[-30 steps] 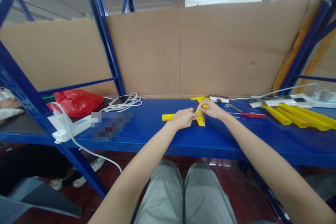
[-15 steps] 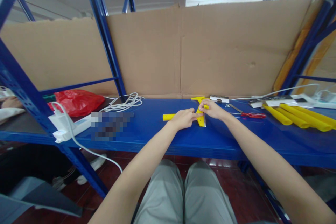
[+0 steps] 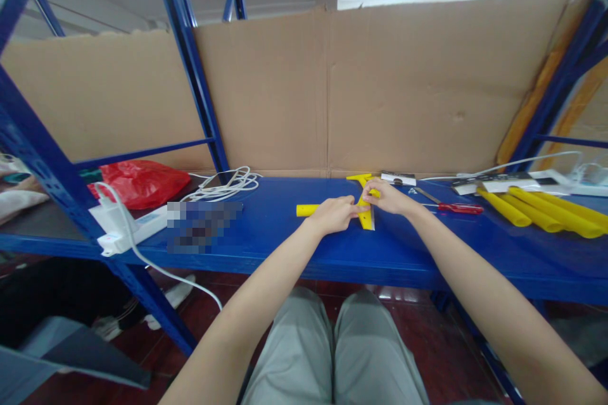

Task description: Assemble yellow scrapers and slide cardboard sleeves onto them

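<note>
A yellow scraper (image 3: 366,219) with a T-shaped head lies on the blue shelf, its metal blade strip along the right edge of the head. My left hand (image 3: 335,214) is closed over its handle, whose yellow end sticks out to the left. Over the middle of the head, the fingers of my right hand (image 3: 384,196) are pinched together, touching it. Whatever small part they may hold is too small to make out. A screwdriver with a red handle (image 3: 460,209) and a few small metal screws (image 3: 412,190) lie to the right of my right hand.
Several yellow handles (image 3: 534,212) with white-and-black packaging lie at the right. On the left are a white power strip (image 3: 142,231), a coiled white cable (image 3: 232,183) and a red plastic bag (image 3: 142,185). Cardboard (image 3: 266,95) stands behind the shelf. A person's arm shows at far left.
Both hands keep nearly the same position on the scraper. The view has shifted very slightly, and the person's arm at far left has moved a little.
</note>
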Demonstrator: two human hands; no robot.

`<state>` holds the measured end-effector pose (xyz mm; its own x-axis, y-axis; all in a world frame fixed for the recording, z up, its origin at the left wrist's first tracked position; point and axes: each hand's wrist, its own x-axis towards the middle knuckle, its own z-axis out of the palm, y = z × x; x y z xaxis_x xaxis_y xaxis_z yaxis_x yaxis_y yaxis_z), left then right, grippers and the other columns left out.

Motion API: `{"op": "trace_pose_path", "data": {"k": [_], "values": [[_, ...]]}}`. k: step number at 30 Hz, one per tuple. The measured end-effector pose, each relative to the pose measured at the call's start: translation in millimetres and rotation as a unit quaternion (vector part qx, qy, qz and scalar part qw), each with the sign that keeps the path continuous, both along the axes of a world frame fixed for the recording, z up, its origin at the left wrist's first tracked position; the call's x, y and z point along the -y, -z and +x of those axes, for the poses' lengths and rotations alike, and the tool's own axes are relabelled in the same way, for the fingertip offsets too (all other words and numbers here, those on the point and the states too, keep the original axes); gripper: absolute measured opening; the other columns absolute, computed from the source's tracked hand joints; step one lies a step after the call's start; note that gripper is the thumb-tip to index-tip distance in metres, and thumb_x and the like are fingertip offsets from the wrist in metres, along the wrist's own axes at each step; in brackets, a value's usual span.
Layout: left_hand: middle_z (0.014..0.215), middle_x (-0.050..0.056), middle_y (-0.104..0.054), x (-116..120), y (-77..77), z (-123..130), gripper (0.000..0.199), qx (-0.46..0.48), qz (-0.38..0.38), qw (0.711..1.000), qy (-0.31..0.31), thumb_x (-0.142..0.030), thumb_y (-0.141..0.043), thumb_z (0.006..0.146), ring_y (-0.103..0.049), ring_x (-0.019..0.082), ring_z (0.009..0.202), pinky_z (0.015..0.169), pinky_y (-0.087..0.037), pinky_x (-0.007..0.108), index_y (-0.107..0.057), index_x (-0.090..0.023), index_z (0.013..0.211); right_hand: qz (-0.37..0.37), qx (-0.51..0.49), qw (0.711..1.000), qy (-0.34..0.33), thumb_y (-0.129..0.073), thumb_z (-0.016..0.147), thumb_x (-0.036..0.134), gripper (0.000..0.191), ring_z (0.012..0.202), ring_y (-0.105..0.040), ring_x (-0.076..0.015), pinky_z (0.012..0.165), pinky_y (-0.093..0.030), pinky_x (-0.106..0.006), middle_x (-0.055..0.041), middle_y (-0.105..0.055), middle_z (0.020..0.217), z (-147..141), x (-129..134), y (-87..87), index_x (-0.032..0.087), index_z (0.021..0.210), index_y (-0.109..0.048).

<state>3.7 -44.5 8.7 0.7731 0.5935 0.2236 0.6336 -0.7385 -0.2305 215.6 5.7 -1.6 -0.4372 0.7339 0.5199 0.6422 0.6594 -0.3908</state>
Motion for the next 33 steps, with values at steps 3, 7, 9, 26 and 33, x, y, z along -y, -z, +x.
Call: {"op": "trace_pose_path", "data": {"k": [3, 7, 9, 26, 33], "values": [[0.105, 0.007, -0.061, 0.3, -0.2, 0.0, 0.044, -0.006, 0.005, 1.0, 0.004, -0.025, -0.039, 0.101, -0.063, 0.021, 0.103, 0.081, -0.05, 0.028, -0.054, -0.035, 0.141, -0.027, -0.062, 0.997, 0.03, -0.065, 0.072, 0.019, 0.007, 0.087, -0.059, -0.0206, 0.089, -0.046, -0.041, -0.0038, -0.063, 0.084, 0.2, -0.5, 3.6, 0.021, 0.076, -0.059], [0.106, 0.007, -0.06, -1.3, 0.6, -0.5, 0.044, 0.0, 0.011, 1.0, 0.001, -0.024, -0.037, 0.101, -0.062, 0.021, 0.103, 0.082, -0.05, 0.028, -0.054, -0.034, 0.14, -0.071, -0.158, 0.984, 0.045, -0.067, 0.073, 0.021, 0.02, 0.094, -0.06, -0.0189, 0.091, -0.048, -0.04, -0.0054, -0.066, 0.102, -2.1, -1.1, 8.4, 0.022, 0.092, -0.061], [0.106, 0.007, -0.059, -2.7, 1.2, -1.0, 0.044, 0.009, 0.016, 1.0, -0.005, -0.023, -0.036, 0.101, -0.062, 0.021, 0.103, 0.083, -0.05, 0.029, -0.054, -0.033, 0.141, -0.1, -0.199, 0.973, 0.052, -0.066, 0.076, 0.023, 0.02, 0.098, -0.061, -0.0186, 0.092, -0.049, -0.04, -0.0065, -0.066, 0.107, -3.8, -0.7, 8.6, 0.022, 0.096, -0.061], [0.12, 0.012, -0.059, -10.7, 4.9, -4.9, 0.055, 0.073, 0.015, 0.995, -0.065, -0.021, -0.042, 0.098, -0.06, 0.023, 0.113, 0.09, -0.049, 0.031, -0.033, -0.02, 0.153, -0.356, -0.271, 0.892, -0.063, -0.076, 0.072, 0.021, 0.011, 0.067, -0.064, -0.0143, 0.07, -0.057, -0.031, -0.0055, -0.071, 0.077, -10.9, 20.6, 0.3, 0.018, 0.076, -0.066], [0.126, 0.014, -0.059, -11.4, 6.4, -2.5, 0.054, 0.077, 0.006, 0.995, -0.07, -0.02, -0.039, 0.098, -0.06, 0.024, 0.115, 0.092, -0.049, 0.033, -0.031, -0.016, 0.152, -0.346, -0.27, 0.897, -0.048, -0.074, 0.074, 0.019, 0.009, 0.066, -0.063, -0.0141, 0.07, -0.057, -0.032, -0.0042, -0.068, 0.074, -8.8, 18.6, 0.9, 0.018, 0.077, -0.066]]}}
